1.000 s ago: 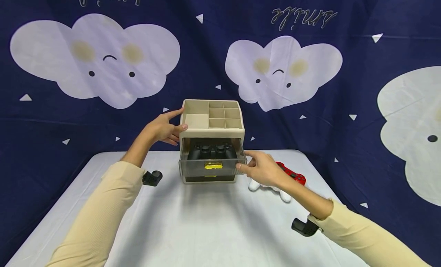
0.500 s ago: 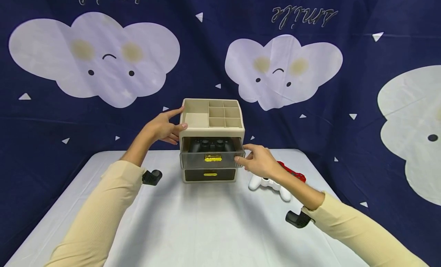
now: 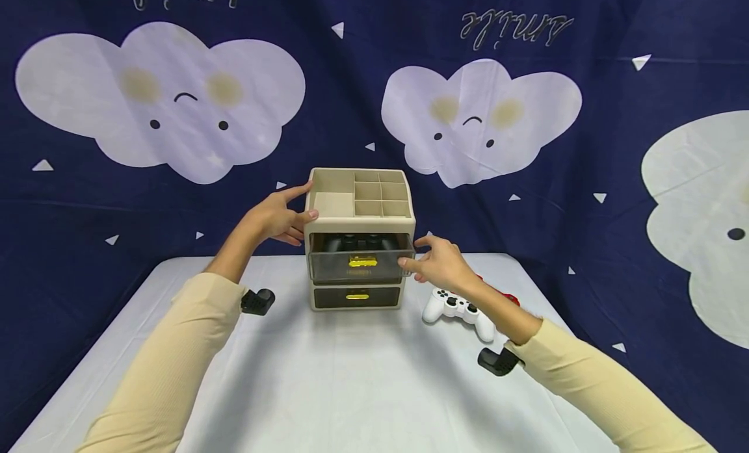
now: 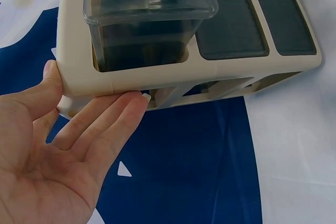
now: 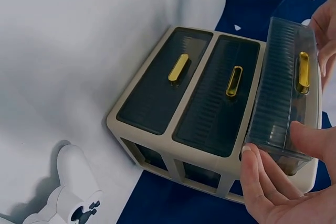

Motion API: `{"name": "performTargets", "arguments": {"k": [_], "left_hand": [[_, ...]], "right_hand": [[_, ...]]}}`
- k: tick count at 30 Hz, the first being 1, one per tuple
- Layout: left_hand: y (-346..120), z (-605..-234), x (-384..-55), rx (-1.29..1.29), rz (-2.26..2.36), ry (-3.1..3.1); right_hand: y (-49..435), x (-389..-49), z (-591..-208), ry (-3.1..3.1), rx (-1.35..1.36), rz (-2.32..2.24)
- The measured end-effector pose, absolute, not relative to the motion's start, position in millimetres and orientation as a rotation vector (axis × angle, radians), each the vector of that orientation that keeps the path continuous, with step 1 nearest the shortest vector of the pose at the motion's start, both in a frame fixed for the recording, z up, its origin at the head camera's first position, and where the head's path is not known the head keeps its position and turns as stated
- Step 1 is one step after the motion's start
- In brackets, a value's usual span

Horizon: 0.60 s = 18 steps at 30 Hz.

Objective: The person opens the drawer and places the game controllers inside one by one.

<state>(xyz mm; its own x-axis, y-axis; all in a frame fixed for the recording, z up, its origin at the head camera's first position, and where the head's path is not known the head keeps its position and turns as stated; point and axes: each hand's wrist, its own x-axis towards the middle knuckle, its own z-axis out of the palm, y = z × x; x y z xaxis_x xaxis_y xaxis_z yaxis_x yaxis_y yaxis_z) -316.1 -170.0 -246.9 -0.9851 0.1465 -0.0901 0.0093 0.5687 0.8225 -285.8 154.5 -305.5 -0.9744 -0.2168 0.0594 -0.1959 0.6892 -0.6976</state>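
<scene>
A cream desktop organizer (image 3: 359,224) with three drawers stands at the back of the table. Its smoky see-through top drawer (image 3: 333,266) is partly out, and a black game controller (image 3: 370,242) shows inside. My right hand (image 3: 441,264) pinches the drawer's right front corner, thumb on the front and fingers along the side, as the right wrist view shows. Against the organizer's upper left side rests my left hand (image 3: 275,217), fingers fairly straight along the side (image 4: 100,124) and thumb at the top front edge. The two lower drawers (image 5: 215,95) are closed.
Right of the organizer lies a white game controller (image 3: 459,313). A red controller (image 3: 511,298) behind it is mostly hidden by my right forearm. White cloth covers the table (image 3: 351,381), and a dark blue cloud-print curtain (image 3: 345,82) hangs close behind.
The top drawer has slid farther into the organizer, pushed by my right hand, which moved away from me with it. Less of the black controller shows now. My left hand has stayed put.
</scene>
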Motion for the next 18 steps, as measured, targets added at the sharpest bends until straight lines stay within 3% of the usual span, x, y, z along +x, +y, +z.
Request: {"name": "performTargets", "arguments": {"k": [18], "left_hand": [[-171,-247,-317,0.145,1.399,2.630]], "right_hand": [[149,-311,-308,2.917,-0.285,-1.203]]}}
